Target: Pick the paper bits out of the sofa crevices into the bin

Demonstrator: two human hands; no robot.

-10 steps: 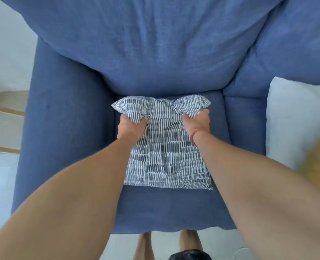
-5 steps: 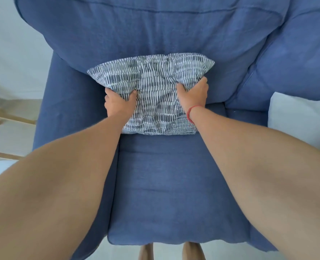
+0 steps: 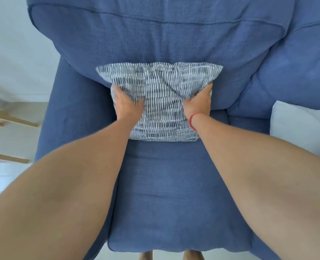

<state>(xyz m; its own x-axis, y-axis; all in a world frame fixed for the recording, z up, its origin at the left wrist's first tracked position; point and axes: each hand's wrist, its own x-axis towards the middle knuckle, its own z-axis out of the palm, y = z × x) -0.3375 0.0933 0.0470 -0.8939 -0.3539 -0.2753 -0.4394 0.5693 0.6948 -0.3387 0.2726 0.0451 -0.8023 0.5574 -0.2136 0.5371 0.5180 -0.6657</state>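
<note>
Blue sofa (image 3: 174, 194) fills view; left hand (image 3: 126, 106) and right hand (image 3: 199, 104) clutch the striped cushion (image 3: 161, 94), upright against the backrest, covering the rear crevice.

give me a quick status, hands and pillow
Left hand and right hand both shut on striped pillow, propped against sofa back. No paper bits or bin in view. Pillow covers rear seat crevice.

Both bare arms reach forward; the left hand (image 3: 126, 106) and right hand (image 3: 199, 103) are clenched, fingers curled in.
</note>
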